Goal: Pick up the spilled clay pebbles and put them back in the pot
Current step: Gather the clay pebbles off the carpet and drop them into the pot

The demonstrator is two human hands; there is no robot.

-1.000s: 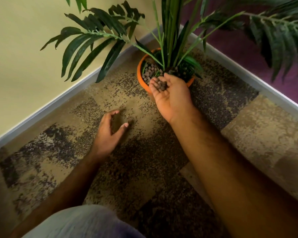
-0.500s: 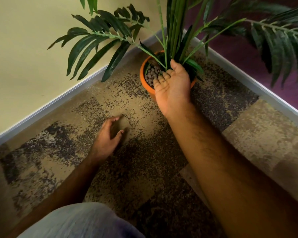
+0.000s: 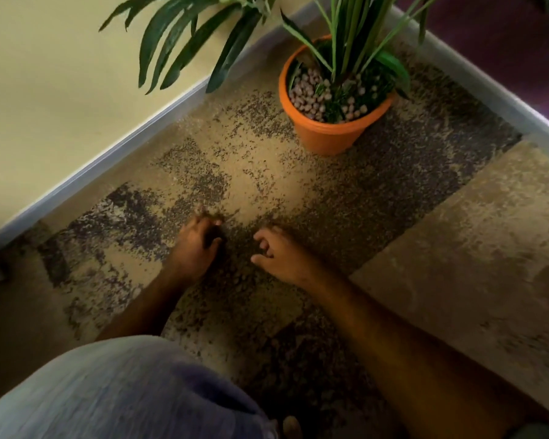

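An orange pot with a green palm stands on the carpet in the corner, and pale clay pebbles fill its top. My left hand rests on the carpet in front of the pot, cupped, with its fingertips down on a dark patch. About a hand's width to its right, my right hand lies low over the carpet, its fingers loosely curled toward the left hand. I see no pebbles in either hand. Loose pebbles on the floor are hard to tell from the mottled carpet.
A yellow wall with a grey skirting board runs along the left, and a second skirting closes the corner behind the pot. Palm leaves hang over the carpet to the left of the pot. My knee in grey cloth fills the bottom left.
My right hand has tipped its pebbles into the pot and come back down to the carpet beside my left hand. The left hand has stayed on the floor. The view has tilted downward.
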